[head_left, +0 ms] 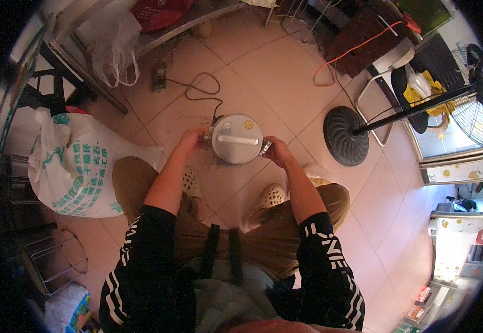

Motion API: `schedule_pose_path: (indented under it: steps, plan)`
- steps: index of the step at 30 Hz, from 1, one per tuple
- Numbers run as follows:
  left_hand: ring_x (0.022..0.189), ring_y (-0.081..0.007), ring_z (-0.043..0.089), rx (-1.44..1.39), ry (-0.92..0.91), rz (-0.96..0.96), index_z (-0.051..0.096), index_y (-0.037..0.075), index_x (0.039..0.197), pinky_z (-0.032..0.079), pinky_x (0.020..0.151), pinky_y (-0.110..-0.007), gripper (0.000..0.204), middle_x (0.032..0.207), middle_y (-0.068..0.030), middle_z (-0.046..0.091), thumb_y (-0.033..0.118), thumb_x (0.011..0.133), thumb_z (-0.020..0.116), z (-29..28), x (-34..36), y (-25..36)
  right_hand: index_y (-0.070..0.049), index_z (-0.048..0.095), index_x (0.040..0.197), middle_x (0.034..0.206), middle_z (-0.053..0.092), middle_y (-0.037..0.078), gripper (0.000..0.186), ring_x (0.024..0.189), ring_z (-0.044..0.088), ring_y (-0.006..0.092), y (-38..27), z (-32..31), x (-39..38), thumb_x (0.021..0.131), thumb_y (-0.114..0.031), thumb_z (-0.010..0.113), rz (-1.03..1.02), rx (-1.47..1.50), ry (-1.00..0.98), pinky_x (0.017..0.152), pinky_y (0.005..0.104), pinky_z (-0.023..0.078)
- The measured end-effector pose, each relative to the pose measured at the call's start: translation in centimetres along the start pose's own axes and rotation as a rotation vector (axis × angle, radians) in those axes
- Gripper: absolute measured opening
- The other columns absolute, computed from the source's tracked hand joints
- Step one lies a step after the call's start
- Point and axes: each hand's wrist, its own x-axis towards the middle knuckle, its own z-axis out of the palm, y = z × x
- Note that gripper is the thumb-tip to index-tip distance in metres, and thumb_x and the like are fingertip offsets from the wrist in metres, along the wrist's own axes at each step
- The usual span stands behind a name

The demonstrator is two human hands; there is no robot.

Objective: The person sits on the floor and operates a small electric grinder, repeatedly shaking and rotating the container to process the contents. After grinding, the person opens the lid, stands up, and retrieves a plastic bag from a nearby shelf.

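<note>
A round metal electric grinder (237, 152) stands on the floor between my feet, its silver lid crossed by a raised bar handle (240, 140). My left hand (195, 142) is closed at the latch on the grinder's left side; the fingertips are partly hidden. On the other side, the fingers of my right hand (278, 152) close round the right metal latch (266, 146). A dark cord (211, 77) loops from behind the grinder toward a small power socket block (159, 76) on the tiles.
A large white woven sack (80, 166) with green print slumps at my left. To the right is a pedestal fan's round black base (346, 136), its pole leaning right. A clear plastic bag (114, 50) hangs at the far left. A wire rack (58, 261) stands lower left.
</note>
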Motion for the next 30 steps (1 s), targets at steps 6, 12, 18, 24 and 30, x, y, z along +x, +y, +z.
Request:
schedule_pose_path:
  steps: [6,12,18,24,30]
  plan:
    - [0.087,-0.0213,0.06,0.526,-0.171,-0.097,0.058,0.0,0.107,0.05,0.077,-0.039,0.046,0.096,-0.0092,0.062,0.044,0.093,0.055,1.5,-3.1,-0.4,-0.001,0.055,0.113,0.099,0.06,0.014,0.065,0.084,0.059,0.022,-0.7,2.4,-4.4,0.092,-0.062,0.042,0.126,-0.314,-0.192,0.077,0.0356,0.05]
    - [0.116,-0.0328,0.052,0.846,-0.066,-0.168,0.049,0.001,0.13,0.046,0.091,-0.049,0.088,0.132,-0.019,0.05,0.07,0.077,0.06,2.4,-3.3,-2.8,0.002,0.046,0.131,0.123,0.056,0.018,0.085,0.111,0.057,0.0295,2.1,3.1,-3.7,0.084,-0.069,0.048,0.345,-0.525,-0.245,0.092,0.0447,0.047]
    - [0.12,-0.031,0.048,0.825,-0.102,-0.286,0.044,0.0,0.136,0.043,0.093,-0.047,0.095,0.134,-0.0183,0.049,0.071,0.075,0.061,2.1,-2.2,-4.3,-0.002,0.046,0.132,0.127,0.054,0.016,0.087,0.113,0.054,0.0297,6.1,3.2,-1.6,0.078,-0.07,0.057,0.265,-0.495,-0.151,0.09,0.0506,0.046]
    - [0.092,-0.0254,0.056,0.837,-0.05,-0.202,0.054,0.004,0.127,0.047,0.077,-0.041,0.086,0.115,-0.0132,0.058,0.068,0.072,0.066,1.7,-1.5,-5.3,-0.004,0.034,0.14,0.135,0.048,0.016,0.105,0.12,0.049,0.0304,6.3,2.4,-1.6,0.068,-0.075,0.063,0.249,-0.552,-0.15,0.09,0.0494,0.046]
    - [0.096,-0.0238,0.057,0.817,-0.09,-0.199,0.053,0.006,0.13,0.047,0.076,-0.038,0.085,0.122,-0.0127,0.057,0.065,0.071,0.07,0.3,0.0,-6.4,-0.004,0.02,0.146,0.138,0.043,0.021,0.115,0.124,0.046,0.0348,6.2,2.8,-1.7,0.067,-0.073,0.066,0.209,-0.571,-0.114,0.093,0.0497,0.045]
